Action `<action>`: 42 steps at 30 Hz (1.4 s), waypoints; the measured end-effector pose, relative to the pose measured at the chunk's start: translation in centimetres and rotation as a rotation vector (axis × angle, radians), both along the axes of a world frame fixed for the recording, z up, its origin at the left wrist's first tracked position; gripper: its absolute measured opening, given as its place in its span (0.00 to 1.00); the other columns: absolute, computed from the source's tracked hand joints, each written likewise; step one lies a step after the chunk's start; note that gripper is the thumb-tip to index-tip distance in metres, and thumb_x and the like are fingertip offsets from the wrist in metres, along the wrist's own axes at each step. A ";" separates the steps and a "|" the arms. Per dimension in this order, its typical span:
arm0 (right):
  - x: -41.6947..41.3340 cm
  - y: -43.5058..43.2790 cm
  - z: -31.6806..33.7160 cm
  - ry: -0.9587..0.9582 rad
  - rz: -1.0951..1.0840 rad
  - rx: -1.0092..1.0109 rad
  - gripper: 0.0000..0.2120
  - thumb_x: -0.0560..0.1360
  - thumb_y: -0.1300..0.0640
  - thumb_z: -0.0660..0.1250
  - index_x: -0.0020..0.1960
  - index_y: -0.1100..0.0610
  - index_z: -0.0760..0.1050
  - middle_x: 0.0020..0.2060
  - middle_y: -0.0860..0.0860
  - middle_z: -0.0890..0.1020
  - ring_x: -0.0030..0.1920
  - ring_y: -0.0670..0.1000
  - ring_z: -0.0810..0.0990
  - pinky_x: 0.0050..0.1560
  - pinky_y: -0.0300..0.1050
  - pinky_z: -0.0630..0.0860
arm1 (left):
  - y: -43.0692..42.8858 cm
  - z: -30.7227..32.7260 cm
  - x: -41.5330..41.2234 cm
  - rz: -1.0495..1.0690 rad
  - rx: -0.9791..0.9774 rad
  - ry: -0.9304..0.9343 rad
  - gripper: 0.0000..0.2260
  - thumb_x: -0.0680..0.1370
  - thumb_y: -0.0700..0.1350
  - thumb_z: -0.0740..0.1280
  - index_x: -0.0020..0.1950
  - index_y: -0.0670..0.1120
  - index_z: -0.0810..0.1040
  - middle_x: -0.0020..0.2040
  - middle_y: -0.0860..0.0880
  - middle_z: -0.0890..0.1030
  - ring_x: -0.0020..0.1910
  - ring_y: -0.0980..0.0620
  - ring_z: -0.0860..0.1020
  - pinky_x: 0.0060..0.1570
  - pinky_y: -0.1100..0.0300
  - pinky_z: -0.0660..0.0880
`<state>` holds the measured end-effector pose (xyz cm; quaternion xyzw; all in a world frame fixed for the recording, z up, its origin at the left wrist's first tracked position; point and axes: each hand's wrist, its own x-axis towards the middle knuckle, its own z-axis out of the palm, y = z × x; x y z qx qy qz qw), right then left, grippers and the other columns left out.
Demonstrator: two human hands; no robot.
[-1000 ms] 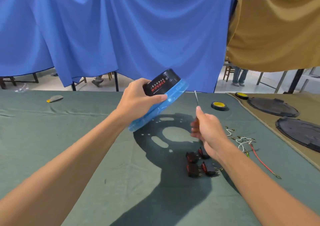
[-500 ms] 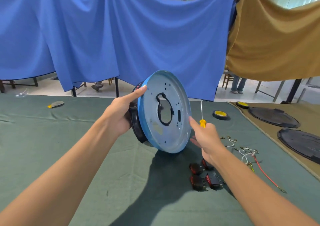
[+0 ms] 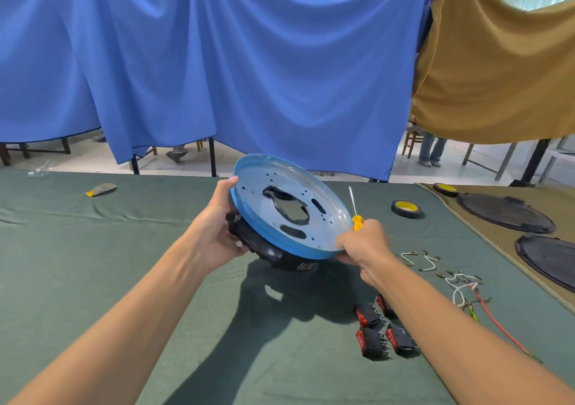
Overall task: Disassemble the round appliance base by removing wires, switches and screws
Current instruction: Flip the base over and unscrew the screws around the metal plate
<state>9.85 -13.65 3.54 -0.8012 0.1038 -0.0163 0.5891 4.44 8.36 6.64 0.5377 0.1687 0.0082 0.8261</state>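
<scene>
You now hold the base (image 3: 326,233) turned blue-side-up, left hand (image 3: 217,233) gripping its rim, right hand (image 3: 362,243) clutching the screwdriver (image 3: 357,221), ready for unscrewing.

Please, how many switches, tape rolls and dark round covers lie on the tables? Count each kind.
switches: 4
tape rolls: 2
dark round covers: 2
Total: 8

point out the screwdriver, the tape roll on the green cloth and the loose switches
screwdriver (image 3: 357,222), head view, on its yellow handle
tape roll (image 3: 406,207), head view, on its yellow core
switches (image 3: 372,344), head view, on the front-left one's black body
</scene>
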 end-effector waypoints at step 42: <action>4.0 -4.0 5.0 -0.378 0.227 -0.406 0.04 0.69 0.50 0.75 0.39 0.47 0.80 0.41 0.45 0.81 0.42 0.44 0.77 0.34 0.40 0.68 | -10.6 -1.2 3.7 -0.603 1.951 -0.499 0.06 0.78 0.44 0.60 0.53 0.44 0.70 0.54 0.44 0.77 0.53 0.41 0.74 0.48 0.51 0.69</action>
